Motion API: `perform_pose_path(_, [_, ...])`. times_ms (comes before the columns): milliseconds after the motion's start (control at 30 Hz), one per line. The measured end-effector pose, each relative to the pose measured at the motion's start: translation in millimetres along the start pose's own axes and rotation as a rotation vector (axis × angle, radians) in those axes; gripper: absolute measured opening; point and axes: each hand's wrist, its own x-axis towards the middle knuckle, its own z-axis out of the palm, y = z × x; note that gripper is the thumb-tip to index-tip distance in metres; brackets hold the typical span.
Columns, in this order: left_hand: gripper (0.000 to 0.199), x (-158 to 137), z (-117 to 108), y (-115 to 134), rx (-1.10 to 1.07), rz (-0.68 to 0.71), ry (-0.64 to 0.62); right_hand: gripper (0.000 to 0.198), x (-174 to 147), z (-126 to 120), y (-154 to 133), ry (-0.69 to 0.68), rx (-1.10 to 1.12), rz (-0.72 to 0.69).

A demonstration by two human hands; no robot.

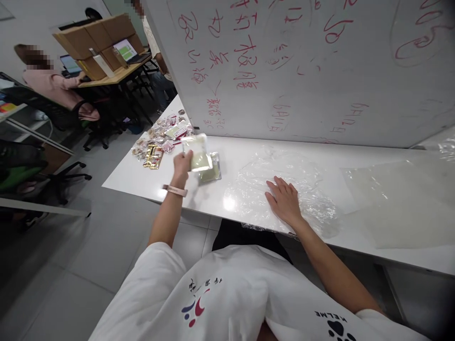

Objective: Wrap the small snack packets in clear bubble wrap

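Note:
My left hand [182, 166] is closed on the near left edge of a flat pale-green packet [197, 152], lifted above the white table. Partly under that packet in view, a second green packet [210, 173] with a silvery border lies on the tabletop. My right hand [284, 198] rests flat with its fingers spread on a crumpled clear plastic bag [305, 173]. Left of the held packet is a heap of small wrapped snack packs [168, 130], with a gold packet [153, 156] at its near edge.
A whiteboard [249, 71] with red writing stands along the table's back edge. More translucent plastic sheeting [408, 203] covers the right end of the white table [124, 175]. Beyond, a person in pink [53, 85] sits at a desk, and another person is near it.

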Motion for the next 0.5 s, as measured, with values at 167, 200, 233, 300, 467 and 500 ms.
perform_pose_path(167, [0.024,-42.5,41.9,-10.5,0.535,0.052,-0.099,0.061,-0.2,-1.4,-2.0,-0.043,-0.009,0.003])
perform_pose_path(200, [0.022,-42.2,46.5,-8.8,0.537,0.042,-0.111,0.063,-0.3,-1.8,-2.4,-0.053,-0.009,0.0])
perform_pose_path(233, [0.021,-39.9,49.6,-6.3,0.506,0.022,-0.139,0.065,-0.4,-2.2,-2.6,-0.061,-0.007,-0.002])
perform_pose_path(300, [0.021,-32.5,52.0,0.5,0.42,-0.025,-0.208,0.068,-0.7,-2.8,-2.6,-0.07,0.006,-0.004])
perform_pose_path(467, [0.025,-36.6,35.9,28.7,0.248,0.061,-0.222,0.072,-0.7,-3.1,-1.7,-0.061,0.078,-0.012])
perform_pose_path(500, [0.025,-44.9,31.2,37.1,0.159,0.119,-0.248,0.073,0.2,-3.1,-1.9,-0.059,0.096,-0.012])
